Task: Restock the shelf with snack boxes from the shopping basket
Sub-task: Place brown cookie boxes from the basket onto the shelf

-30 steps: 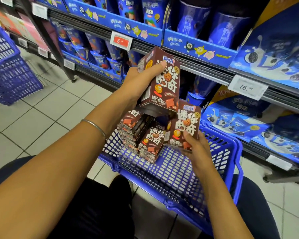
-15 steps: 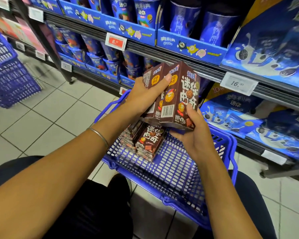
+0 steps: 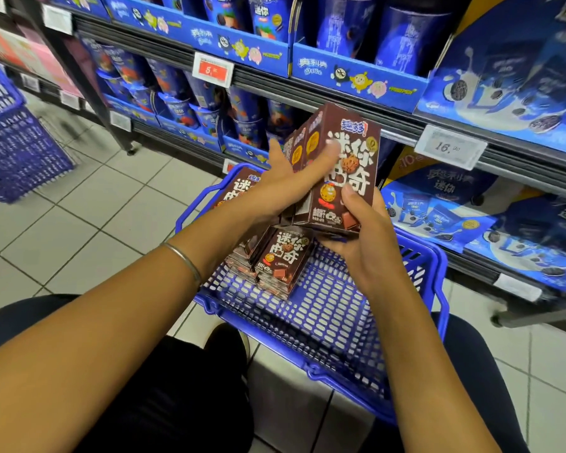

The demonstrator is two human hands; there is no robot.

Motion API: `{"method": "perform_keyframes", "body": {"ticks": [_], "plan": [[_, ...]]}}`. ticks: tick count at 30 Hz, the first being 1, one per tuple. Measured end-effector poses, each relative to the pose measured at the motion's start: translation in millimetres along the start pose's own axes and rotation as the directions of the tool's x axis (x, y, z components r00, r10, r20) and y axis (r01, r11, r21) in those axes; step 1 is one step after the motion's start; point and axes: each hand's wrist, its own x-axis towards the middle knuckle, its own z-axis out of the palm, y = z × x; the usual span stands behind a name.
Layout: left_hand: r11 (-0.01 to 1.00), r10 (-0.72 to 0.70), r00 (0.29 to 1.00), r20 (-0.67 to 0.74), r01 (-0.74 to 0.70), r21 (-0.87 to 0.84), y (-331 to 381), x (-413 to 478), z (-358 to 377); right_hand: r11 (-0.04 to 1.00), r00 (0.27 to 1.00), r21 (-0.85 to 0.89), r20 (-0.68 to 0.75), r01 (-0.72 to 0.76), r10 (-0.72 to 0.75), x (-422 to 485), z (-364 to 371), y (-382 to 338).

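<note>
Two brown snack boxes [image 3: 347, 165] are pressed side by side and held above the blue shopping basket [image 3: 327, 322]. My left hand [image 3: 288, 184] grips them from the left, fingers across the front face. My right hand [image 3: 363, 237] supports them from below and the right, thumb on the front. More brown snack boxes [image 3: 281, 259] lie stacked in the basket's far left part. The shelf [image 3: 340, 106] runs just behind, packed with blue cookie cups and boxes.
A second blue basket [image 3: 13, 145] stands on the tiled floor at the left. Price tags [image 3: 212, 69] hang on the shelf rails. Blue display cartons [image 3: 510, 223] fill the lower right shelf. My dark-clothed knees frame the basket at the bottom.
The box in my right hand rose from the basket and joined the one in my left hand. Both hands now hold the pair together, slightly nearer the shelf.
</note>
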Motion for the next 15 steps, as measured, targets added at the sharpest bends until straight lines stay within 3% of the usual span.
{"method": "perform_keyframes", "body": {"ticks": [3,6,9,11,15], "plan": [[0.978,-0.002,1.000,0.028,0.008,-0.208,-0.9,3.5,-5.0,0.985,0.998,-0.166,0.052,0.037,-0.029,-1.9,4.9,-4.2],[0.982,0.029,0.997,-0.069,-0.041,-0.187,10.0,9.7,-11.8,0.993,0.996,-0.122,0.084,0.003,0.007,2.2,0.0,-4.6],[0.957,0.036,0.999,-0.017,-0.039,-0.287,9.7,8.3,-17.7,0.996,0.988,0.000,-0.133,-0.085,0.084,20.3,-9.6,20.3],[0.957,0.035,0.999,-0.017,-0.038,-0.287,6.4,-0.4,-23.7,0.967,0.934,-0.130,-0.315,-0.221,0.171,36.1,-13.9,53.4],[0.942,0.041,0.997,-0.064,-0.060,-0.330,9.1,3.8,-21.7,0.797,0.864,-0.352,-0.317,-0.490,0.391,62.8,-13.6,129.9]]}}
